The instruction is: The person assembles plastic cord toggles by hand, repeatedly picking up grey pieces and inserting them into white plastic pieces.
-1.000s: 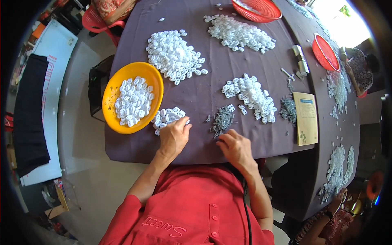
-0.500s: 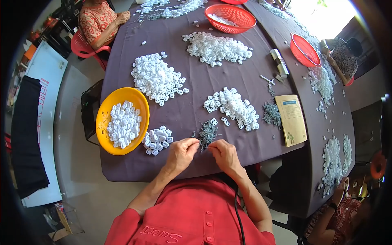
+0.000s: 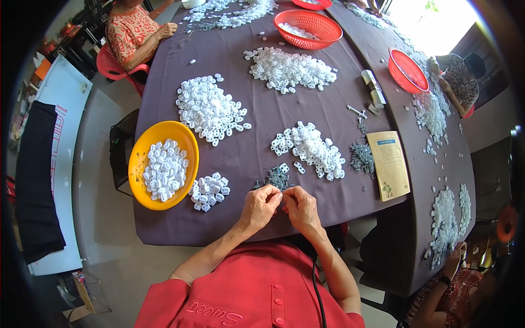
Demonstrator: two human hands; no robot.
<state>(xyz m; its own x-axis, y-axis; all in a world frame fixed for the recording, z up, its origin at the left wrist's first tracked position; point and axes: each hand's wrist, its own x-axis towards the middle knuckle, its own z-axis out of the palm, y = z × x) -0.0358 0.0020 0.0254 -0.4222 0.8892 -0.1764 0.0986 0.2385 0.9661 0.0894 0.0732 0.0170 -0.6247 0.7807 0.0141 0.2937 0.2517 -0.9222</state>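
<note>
My left hand (image 3: 259, 208) and my right hand (image 3: 298, 206) meet fingertip to fingertip at the near table edge, pinching a small white plastic piece (image 3: 281, 200) between them. Just beyond the fingers lies a little heap of grey metal bits (image 3: 275, 177). A small pile of white pieces (image 3: 209, 191) sits to the left of my left hand, next to a yellow bowl (image 3: 143, 148) holding more white pieces. A bigger white pile (image 3: 311, 148) lies ahead to the right.
The purple table (image 3: 246, 153) carries two more white heaps (image 3: 209, 108) (image 3: 290, 68), red baskets (image 3: 307, 27) (image 3: 407, 69), a second grey heap (image 3: 361, 157) and a tan booklet (image 3: 389, 164). Other people sit at the far left (image 3: 134, 30), far right (image 3: 459, 76) and near right (image 3: 454, 273).
My hands have come together from the white and grey heaps and now pinch a piece between them. The view has tilted, showing more of the far table.
</note>
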